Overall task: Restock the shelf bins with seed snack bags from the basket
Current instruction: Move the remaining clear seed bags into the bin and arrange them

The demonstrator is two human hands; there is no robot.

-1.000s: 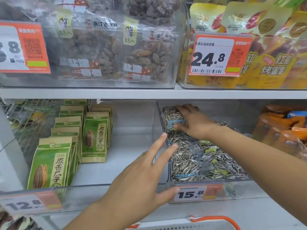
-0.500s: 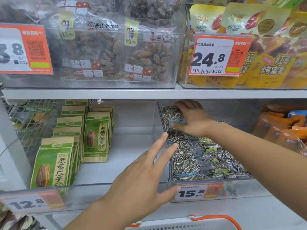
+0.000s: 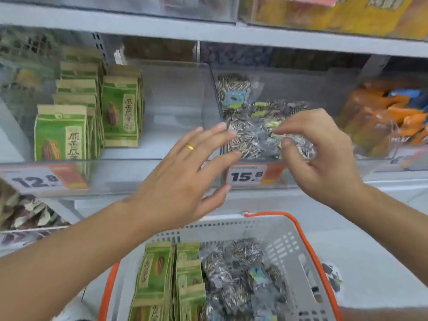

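1. I am seeing the view tipping down since a second ago, bringing the basket in under the shelf, and my right hand pulling back from deep in the clear bin.
2. The striped seed bags are lying in that bin; more are waiting in the basket beside green packs.
3. My left hand is hovering with fingers spread, holding nothing.
4. My right hand's fingers are curling with thumb and forefinger close together; I cannot tell whether they are pinching a bag.
5. I am judging this the settling step; next calls for reaching down for another bag.
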